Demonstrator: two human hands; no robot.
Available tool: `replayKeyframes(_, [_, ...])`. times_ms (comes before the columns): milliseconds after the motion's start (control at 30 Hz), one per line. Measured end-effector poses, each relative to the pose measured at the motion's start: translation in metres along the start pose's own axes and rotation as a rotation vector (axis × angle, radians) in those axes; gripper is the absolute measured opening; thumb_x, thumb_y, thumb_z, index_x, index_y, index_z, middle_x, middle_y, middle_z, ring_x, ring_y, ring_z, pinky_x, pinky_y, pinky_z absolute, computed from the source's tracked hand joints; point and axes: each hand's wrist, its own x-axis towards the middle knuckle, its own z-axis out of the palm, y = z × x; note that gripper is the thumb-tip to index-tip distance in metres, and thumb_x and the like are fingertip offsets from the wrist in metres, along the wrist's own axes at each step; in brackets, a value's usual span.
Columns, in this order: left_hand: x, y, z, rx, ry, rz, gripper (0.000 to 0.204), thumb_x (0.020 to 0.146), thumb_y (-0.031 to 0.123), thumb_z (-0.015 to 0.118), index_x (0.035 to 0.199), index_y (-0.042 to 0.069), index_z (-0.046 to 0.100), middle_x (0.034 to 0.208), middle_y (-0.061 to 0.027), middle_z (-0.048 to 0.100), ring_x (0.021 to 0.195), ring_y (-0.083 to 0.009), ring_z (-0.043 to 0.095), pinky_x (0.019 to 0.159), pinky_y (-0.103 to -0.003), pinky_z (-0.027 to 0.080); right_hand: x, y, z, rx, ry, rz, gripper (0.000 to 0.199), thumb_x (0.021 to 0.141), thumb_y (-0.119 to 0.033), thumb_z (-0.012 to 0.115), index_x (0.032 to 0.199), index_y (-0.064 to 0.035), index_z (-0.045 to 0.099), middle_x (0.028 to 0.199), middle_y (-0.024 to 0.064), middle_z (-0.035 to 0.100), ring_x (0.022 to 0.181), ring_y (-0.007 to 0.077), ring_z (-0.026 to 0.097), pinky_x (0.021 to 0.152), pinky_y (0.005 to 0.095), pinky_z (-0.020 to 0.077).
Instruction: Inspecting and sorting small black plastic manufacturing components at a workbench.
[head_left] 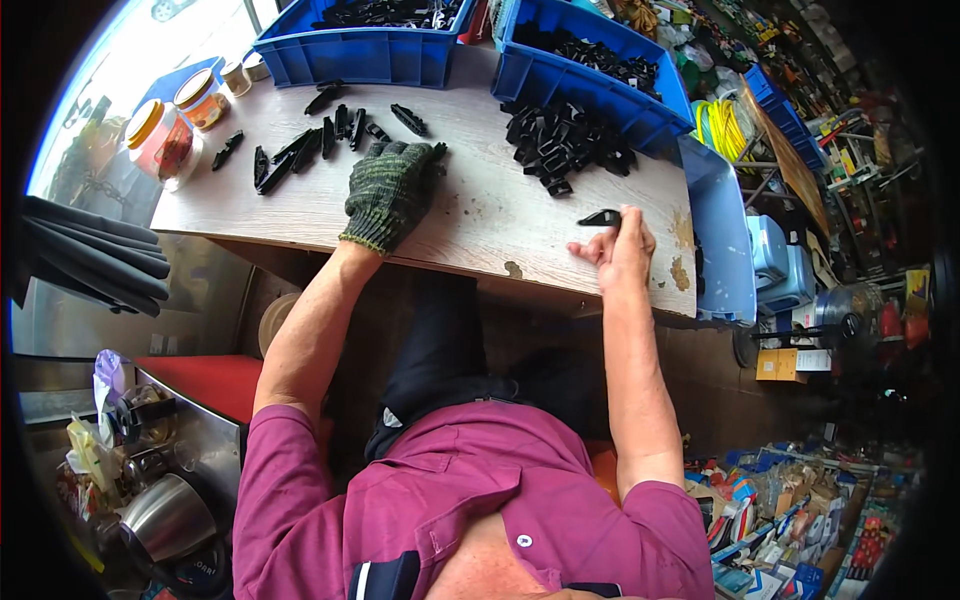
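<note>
A person in a maroon shirt (450, 480) sits at a pale worktop (480, 225), a black part (600, 217) pinched in the bare right hand (622, 248) at 2 o'clock, reading the whole view as a dial. The thumb and forefinger grip one end of the part, which points toward 9 o'clock above the worktop's near edge; the other fingers curl loosely.

The left hand (393, 193), in a dark green knit glove, rests over the worktop at 11 o'clock, its fingers bent and close together; whether they pinch anything cannot be told. Just beyond the glove, from 10 to 11 o'clock, loose parts (293, 150) of the same black kind lie scattered, several side by side.

A black pile (568, 145) sits at 1 o'clock, against a blue bin (640, 119) holding more of them; a second bin (360, 66), also blue and filled with black parts, stands at 11 o'clock. Two lidded jars (160, 142) line the worktop's edge at 10 o'clock, a pale blue tub (722, 235) adjoins its right end, and a steel kettle (168, 517) appears at 8 o'clock.
</note>
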Motion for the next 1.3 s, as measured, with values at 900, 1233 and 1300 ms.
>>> replayKeyframes(900, [-0.007,0.018,0.009,-0.094,0.141,0.071,0.017,0.086,0.02,0.068,0.102,0.012,0.068,0.097,-0.0112,0.069,0.092,-0.0358,0.063,0.078,-0.048,0.05,0.039,-0.001,0.033,-0.832,-0.198,-0.13,0.02,0.082,-0.012,0.076,0.099,-0.0053,0.066,0.063,0.0019,0.058,0.034,0.008,0.042,0.029,0.0265,0.0377])
replayKeyframes(1233, [-0.013,0.04,-0.002,-0.192,0.179,0.099,0.017,0.088,0.014,0.069,0.105,0.011,0.072,0.093,-0.0121,0.07,0.086,-0.0331,0.063,0.074,-0.044,0.05,0.037,-0.001,0.034,-0.842,-0.185,-0.149,0.02,0.082,-0.01,0.075,0.099,-0.0027,0.066,0.063,0.0034,0.06,0.033,0.0087,0.043,0.029,0.0261,0.0371])
replayKeyframes(1300, [-0.014,0.04,-0.002,-0.188,0.164,0.118,0.018,0.088,0.012,0.069,0.105,0.011,0.072,0.091,-0.0106,0.07,0.085,-0.0322,0.064,0.074,-0.044,0.051,0.037,0.0,0.034,-0.827,-0.167,-0.14,0.017,0.083,-0.01,0.074,0.097,-0.003,0.066,0.062,0.003,0.059,0.034,0.0084,0.044,0.029,0.0264,0.0379])
